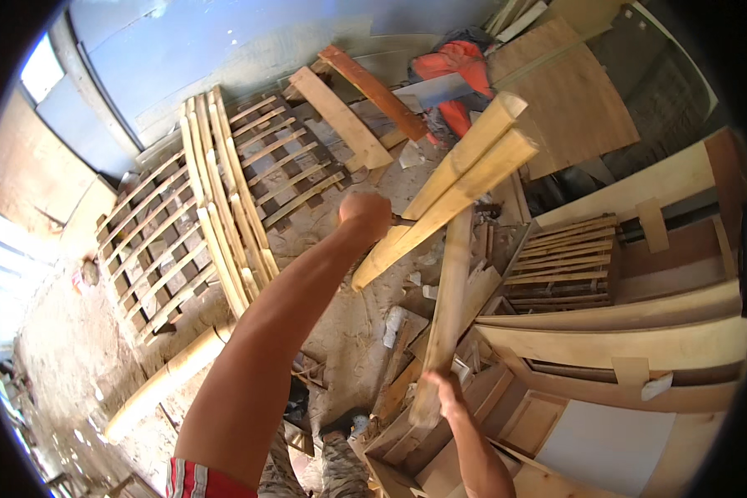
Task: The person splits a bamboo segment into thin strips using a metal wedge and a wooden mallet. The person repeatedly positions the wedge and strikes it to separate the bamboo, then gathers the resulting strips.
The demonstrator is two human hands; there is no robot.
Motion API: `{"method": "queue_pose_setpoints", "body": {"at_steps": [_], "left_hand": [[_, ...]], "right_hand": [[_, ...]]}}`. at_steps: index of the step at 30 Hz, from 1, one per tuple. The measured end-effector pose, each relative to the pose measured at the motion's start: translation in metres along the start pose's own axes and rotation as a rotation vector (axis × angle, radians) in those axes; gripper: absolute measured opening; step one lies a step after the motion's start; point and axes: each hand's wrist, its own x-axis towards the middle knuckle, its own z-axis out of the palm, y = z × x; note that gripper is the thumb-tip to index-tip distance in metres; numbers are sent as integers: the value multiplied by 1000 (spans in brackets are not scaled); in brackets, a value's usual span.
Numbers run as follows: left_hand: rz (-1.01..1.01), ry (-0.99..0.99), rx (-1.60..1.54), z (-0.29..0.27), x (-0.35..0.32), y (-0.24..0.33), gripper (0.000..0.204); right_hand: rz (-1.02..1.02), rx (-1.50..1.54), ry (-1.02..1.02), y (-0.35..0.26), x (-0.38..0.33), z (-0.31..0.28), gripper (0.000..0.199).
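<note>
My left hand point(365, 214) is closed in a fist, arm stretched forward. A thin dark shaft point(402, 221) sticks out of it to the right and meets two pale wooden beams; most of what the fist holds is hidden. The upper beam point(463, 158) and the lower beam point(465, 199) slant side by side up to the right. Lower down, my right hand point(446, 393) grips a long wooden plank point(446, 307) near its bottom end. That plank tilts upward, and its top passes beneath the beams.
At left, long slats point(224, 191) lie across slatted pallets point(158, 241). A round pole point(170, 378) rests on the dirt floor. Brown boards point(340, 116) and an orange cloth point(456, 70) are at the back. Wooden frames and panels point(614, 340) crowd the right side, close to my right arm.
</note>
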Motion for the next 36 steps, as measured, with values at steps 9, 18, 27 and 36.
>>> {"method": "queue_pose_setpoints", "body": {"at_steps": [9,18,27,36], "left_hand": [[-90,-177,-186,9,-18,-36,25],[-19,-143,-116,12,2,-27,25],[-105,-172,-248,44,-7,-36,24],[-18,-155,-196,58,-1,-13,22]], "right_hand": [[-687,595,312,-149,-26,-106,48],[-58,27,-57,11,-2,-3,57],[-733,671,-22,-160,-3,-86,69],[-49,87,-12,39,19,-31,62]]}}
